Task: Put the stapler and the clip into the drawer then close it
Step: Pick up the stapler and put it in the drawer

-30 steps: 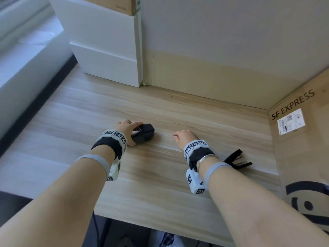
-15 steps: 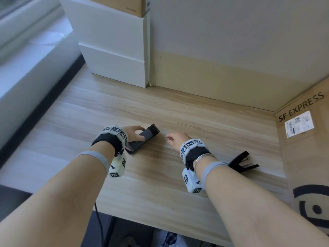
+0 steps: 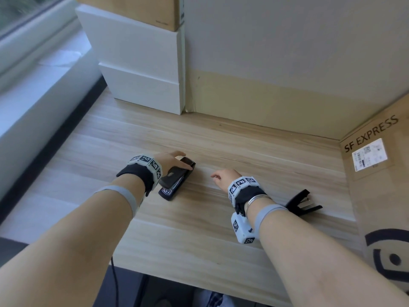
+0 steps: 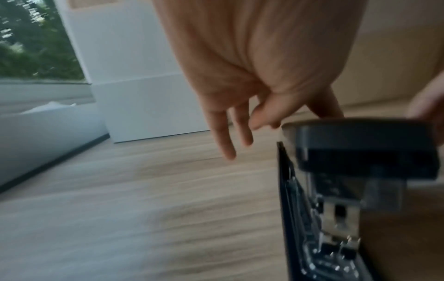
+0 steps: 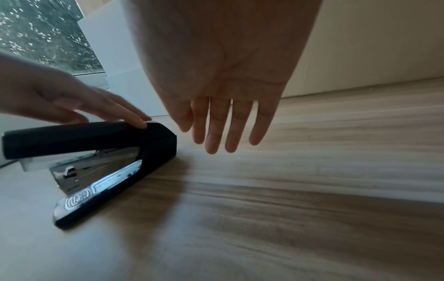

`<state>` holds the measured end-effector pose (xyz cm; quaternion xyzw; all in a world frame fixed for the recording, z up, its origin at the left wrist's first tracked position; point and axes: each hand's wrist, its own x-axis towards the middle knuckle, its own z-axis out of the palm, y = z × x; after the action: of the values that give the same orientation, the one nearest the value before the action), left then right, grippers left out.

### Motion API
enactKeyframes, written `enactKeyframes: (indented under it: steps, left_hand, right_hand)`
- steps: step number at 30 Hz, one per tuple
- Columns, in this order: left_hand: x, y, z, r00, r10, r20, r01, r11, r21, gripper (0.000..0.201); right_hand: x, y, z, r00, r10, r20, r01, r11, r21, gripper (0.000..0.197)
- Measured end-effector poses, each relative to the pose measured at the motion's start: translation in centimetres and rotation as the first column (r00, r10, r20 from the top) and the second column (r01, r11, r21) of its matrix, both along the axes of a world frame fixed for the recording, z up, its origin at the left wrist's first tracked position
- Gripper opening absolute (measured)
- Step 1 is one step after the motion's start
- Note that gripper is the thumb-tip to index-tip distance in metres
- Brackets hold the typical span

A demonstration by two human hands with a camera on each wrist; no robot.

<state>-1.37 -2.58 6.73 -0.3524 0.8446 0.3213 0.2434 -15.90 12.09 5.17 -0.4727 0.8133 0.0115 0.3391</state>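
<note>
resting on the wooden desk, the black stapler lies at an angle under my left hand, its hinged end pointing away toward the wall and its silver-plated nose toward the near edge. from the right wrist view the left hand's fingers are laid nearly straight along the stapler's top arm, pressing on it rather than wrapping it; the left wrist view is blurred, but it shows two fingers hanging loose beside the stapler and touching nothing. my right hand hovers just right of the stapler, palm down, fingers straight and slightly spread, holding nothing and not touching the stapler.

the black clip sits on the desk behind my right wrist, handles splayed, close to the cardboard box marked sf express that walls off the desk's right side. the white drawer unit stands in the far left corner against the wall, both drawer fronts flush, with a brown box on top. open desk surface runs between the stapler and the drawer unit. along the left, a dark gap separates the desk from the window ledge. the near desk edge crosses under both forearms.
</note>
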Motion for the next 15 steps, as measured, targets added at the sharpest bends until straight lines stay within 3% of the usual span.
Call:
enactKeyframes:
  steps: [3,8,11,15]
  left_hand:
    - [-0.1,-0.2,-0.2,0.964,-0.247,0.101,0.26,0.954,-0.15,0.063]
    - [-0.3,-0.8,0.4,0.912,-0.4,0.092,0.41,0.889,-0.203,0.051]
    - [0.1,-0.8,0.7,0.92,-0.378,0.102,0.391,0.898,-0.202,0.051]
    - [1.6,-0.1,-0.2,0.972,-0.234,0.008,0.23,0.947,-0.225,0.047]
  right_hand:
    - [-0.2,0.5,-0.3,1.0,0.007,-0.005,-0.007,1.0,0.025,0.038]
    - [-0.5,1.5,-0.8,0.999,0.012,-0.033,-0.01,0.997,0.072,0.038]
    - [-0.5,1.8,-0.8,0.999,0.006,-0.037,-0.003,0.997,0.081,0.037]
    - [0.0,1.7,-0.6,0.999,0.026,-0.04,-0.022,0.995,0.094,0.037]
